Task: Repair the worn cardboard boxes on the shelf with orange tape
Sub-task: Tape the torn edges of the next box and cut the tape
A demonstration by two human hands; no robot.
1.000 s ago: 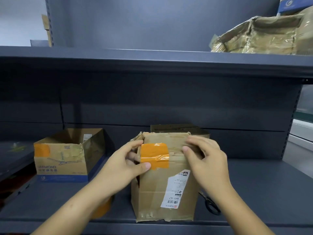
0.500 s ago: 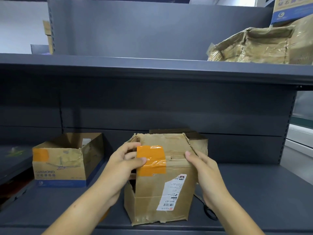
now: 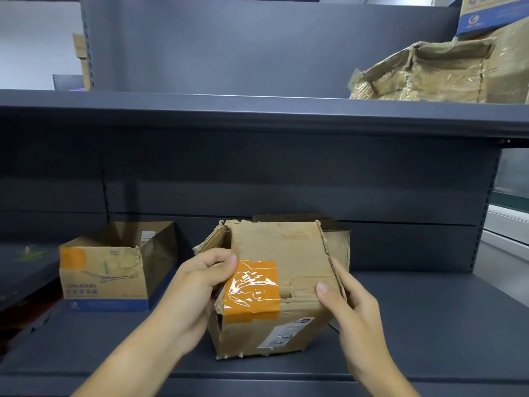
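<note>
Tape is already covering this worn box's front corner on the lower shelf, and I am gripping it with my left hand and right hand, while the crumpled upper box is waiting, seemingly untaped.

One view only, from a camera worn on the person's head, facing forward and slightly down into a dark metal shelf. It sits close: the box on the lower board fills the centre, both forearms enter from the bottom edge, and the upper board crosses the frame above. The wide lens bends the edges
</note>
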